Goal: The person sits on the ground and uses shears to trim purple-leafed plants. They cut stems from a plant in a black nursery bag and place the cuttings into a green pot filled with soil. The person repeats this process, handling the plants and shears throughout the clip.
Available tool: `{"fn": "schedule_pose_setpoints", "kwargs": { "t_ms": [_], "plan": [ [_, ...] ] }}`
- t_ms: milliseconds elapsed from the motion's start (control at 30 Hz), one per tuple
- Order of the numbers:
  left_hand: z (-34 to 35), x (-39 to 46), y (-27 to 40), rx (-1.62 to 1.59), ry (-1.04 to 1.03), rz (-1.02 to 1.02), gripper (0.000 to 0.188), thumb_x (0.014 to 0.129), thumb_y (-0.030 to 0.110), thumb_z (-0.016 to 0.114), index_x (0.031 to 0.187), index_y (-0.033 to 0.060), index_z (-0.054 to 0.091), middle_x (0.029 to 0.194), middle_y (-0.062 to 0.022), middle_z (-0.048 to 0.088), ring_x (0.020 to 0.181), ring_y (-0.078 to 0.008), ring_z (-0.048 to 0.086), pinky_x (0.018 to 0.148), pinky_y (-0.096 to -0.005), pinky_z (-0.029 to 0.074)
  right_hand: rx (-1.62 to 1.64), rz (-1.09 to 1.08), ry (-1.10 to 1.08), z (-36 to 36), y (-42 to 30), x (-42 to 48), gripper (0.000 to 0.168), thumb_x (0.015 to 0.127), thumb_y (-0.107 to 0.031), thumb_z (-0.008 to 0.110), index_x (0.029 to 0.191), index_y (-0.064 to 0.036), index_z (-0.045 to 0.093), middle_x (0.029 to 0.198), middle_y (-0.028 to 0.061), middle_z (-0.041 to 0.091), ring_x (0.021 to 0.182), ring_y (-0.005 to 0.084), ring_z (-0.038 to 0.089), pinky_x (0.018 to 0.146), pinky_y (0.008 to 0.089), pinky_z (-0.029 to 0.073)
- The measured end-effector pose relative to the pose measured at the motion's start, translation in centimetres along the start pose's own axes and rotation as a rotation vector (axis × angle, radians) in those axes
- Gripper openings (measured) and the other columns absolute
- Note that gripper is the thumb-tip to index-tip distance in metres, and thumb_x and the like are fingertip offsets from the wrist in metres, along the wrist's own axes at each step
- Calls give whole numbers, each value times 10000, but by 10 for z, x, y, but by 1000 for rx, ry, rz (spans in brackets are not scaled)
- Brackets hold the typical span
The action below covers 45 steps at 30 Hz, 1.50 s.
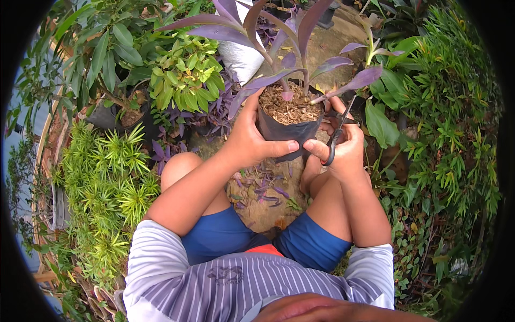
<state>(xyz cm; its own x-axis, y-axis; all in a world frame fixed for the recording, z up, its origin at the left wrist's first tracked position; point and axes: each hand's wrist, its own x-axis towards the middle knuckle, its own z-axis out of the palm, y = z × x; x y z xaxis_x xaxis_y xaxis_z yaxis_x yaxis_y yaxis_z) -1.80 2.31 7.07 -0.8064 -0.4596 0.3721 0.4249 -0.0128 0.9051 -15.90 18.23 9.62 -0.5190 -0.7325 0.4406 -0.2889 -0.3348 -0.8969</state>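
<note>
A black plastic nursery bag [286, 133] is held up before me between both hands. Purple-leaved stems [304, 71] grow from the brown, chip-like potting material [290, 105] inside it. My left hand [257, 135] grips the bag's left side, thumb across its front. On the right side, my right hand [342, 141] supports the bag, its thumb near the bag's lower front. A pair of scissors [337, 135] with dark handles also hangs in the right hand, one loop around the base of the thumb, a blade pointing up and away. Some right fingers are hidden behind bag and scissors.
Cut purple leaves [268, 193] litter the ground between my legs. A white sack [241, 60] stands beyond the bag. Bushy light-green plants [108, 173] and a potted shrub [134, 108] crowd the left. Dense foliage [450, 120] lines the right, with broad leaves [380, 124] close to my right hand.
</note>
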Motion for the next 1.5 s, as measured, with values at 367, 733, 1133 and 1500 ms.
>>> {"fn": "schedule_pose_setpoints", "kwargs": {
  "t_ms": [367, 733, 1133, 1500],
  "plan": [
    [-13, 6, -4, 533, 232, 205, 1122, 650, 327, 981, 1467, -13, 290, 1331, -213, 574, 1259, -302, 580, 1079, -412, 450, 32, 23, 150, -15, -14, 16, 785, 791, -80, 878, 1467, 18, 492, 1182, 103, 654, 1050, 162, 625, 864, 291, 561],
    [-22, 5, -3, 899, 167, 222, 812, 679, 343, 950, 1312, 13, 564, 1263, -166, 634, 1233, -306, 591, 1071, -449, 453, 5, -224, 95, -24, -9, 22, 785, 773, -113, 883, 1454, 20, 515, 1101, 89, 701, 1067, 186, 645, 908, 349, 498],
    [-63, 6, -76, 821, 12, 17, 833, 801, 653, 742, 1453, 183, 523, 1394, -20, 616, 1343, -245, 516, 1179, -552, 222, -68, -334, 52, -21, -12, 21, 738, 739, -111, 909, 1387, 29, 583, 1028, 93, 716, 1079, 219, 650, 953, 377, 507],
    [-34, 9, -58, 990, 159, 415, 748, 828, 305, 804, 1418, 64, 413, 1233, -98, 621, 1121, -234, 613, 1002, -437, 412, -8, -382, 66, -25, -13, 18, 710, 744, -71, 890, 1379, 21, 584, 1012, 90, 709, 1060, 217, 650, 994, 401, 502]
  ]
}}
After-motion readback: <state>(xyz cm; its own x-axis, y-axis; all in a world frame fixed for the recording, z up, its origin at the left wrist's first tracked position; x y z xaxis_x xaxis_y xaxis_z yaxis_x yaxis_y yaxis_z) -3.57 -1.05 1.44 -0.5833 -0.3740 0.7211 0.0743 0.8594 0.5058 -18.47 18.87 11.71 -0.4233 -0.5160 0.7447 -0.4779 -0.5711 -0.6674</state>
